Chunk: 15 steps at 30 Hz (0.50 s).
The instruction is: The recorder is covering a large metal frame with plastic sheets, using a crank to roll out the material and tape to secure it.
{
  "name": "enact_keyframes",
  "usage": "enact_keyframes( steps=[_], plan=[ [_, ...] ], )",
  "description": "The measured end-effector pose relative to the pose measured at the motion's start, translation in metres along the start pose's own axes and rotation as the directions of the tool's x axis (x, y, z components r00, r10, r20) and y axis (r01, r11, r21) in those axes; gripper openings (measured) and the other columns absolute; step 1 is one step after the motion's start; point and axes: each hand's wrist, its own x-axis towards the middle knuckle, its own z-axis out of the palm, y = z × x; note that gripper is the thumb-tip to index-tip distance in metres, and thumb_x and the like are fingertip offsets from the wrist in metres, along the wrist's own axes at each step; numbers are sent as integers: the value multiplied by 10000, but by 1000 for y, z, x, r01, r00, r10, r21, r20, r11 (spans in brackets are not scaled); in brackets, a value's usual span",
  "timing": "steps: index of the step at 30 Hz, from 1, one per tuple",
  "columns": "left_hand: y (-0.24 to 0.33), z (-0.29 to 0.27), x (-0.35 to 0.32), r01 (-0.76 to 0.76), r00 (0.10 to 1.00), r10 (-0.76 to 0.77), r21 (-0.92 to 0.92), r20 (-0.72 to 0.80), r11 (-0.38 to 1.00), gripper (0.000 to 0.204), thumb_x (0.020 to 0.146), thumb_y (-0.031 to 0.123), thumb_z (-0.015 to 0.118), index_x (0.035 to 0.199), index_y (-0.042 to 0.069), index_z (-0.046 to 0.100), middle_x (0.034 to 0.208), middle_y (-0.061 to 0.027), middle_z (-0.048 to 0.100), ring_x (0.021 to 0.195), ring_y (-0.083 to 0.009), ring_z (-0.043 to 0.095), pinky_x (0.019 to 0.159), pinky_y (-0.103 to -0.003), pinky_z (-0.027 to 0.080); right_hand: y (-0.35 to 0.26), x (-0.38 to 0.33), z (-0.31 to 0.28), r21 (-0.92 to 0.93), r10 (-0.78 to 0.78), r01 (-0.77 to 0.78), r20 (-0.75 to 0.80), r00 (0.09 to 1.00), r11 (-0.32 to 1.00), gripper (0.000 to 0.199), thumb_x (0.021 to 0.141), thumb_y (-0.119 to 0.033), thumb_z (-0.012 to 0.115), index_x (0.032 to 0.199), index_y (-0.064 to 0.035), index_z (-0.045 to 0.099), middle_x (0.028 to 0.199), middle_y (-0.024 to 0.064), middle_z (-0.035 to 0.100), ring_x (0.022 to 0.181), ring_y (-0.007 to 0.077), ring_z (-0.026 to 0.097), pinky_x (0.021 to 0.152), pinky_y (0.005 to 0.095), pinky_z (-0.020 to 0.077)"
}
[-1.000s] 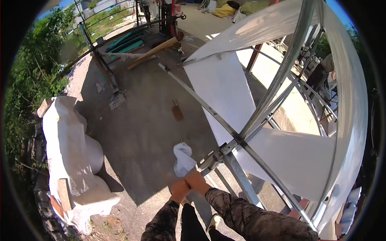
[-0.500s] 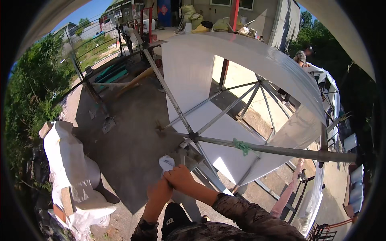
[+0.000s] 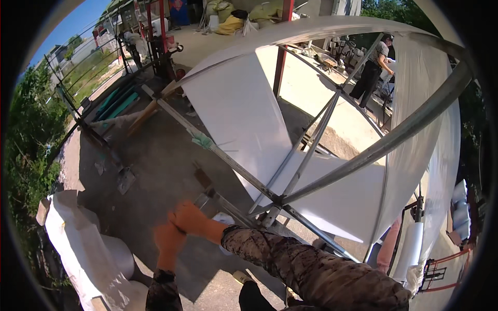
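My left hand [image 3: 169, 237] and my right hand [image 3: 192, 218] are close together in front of me, with fingers closed. Both are blurred, and what they grip is hidden. Beyond them stands a large reel-like frame of metal bars [image 3: 337, 176], its spokes meeting at a hub [image 3: 278, 200]. White plastic film [image 3: 244, 98] is stretched round its outside. A green tie [image 3: 202, 140] is knotted on one bar. Partly behind my right wrist shows a small white object [image 3: 224, 217], too covered to name.
White-wrapped rolls [image 3: 83, 249] lie at the left. A person [image 3: 373, 70] stands beyond the frame, at the upper right. Green bundles [image 3: 116, 106] lie on the ground at the far left. A red post [image 3: 283, 57] and sacks [image 3: 231, 23] stand at the back.
My hands have moved left and slightly down, still together. The frame's bars stand at another angle; a green tie now shows on a left bar, earlier on a right one. My view has shifted.
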Motion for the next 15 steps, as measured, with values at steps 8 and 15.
enact_keyframes(
  steps=[8, 15],
  plan=[
    [22, 211, -48, -54, 923, 83, -88, 375, 995, 346, 808, 369, 578, 1006, 91, 633, 858, -153, 681, 824, -352, 654, 720, -446, 512, -5, -159, 105, 27, 223, -259, 426, 877, 965, 91, 770, -181, 583, 834, -128, 619, 657, 34, 613, 694, 230, 619, 684, 380, 415],
    [137, 228, -188, -7, 830, 116, -197, 546, 980, 451, 804, 422, 559, 1129, 115, 610, 1046, -183, 653, 992, -341, 625, 837, -437, 497, -45, -352, 88, 89, 428, -460, 245, 870, 883, 108, 737, -123, 586, 729, -95, 690, 724, 120, 657, 724, 302, 652, 651, 419, 474]
  ],
)
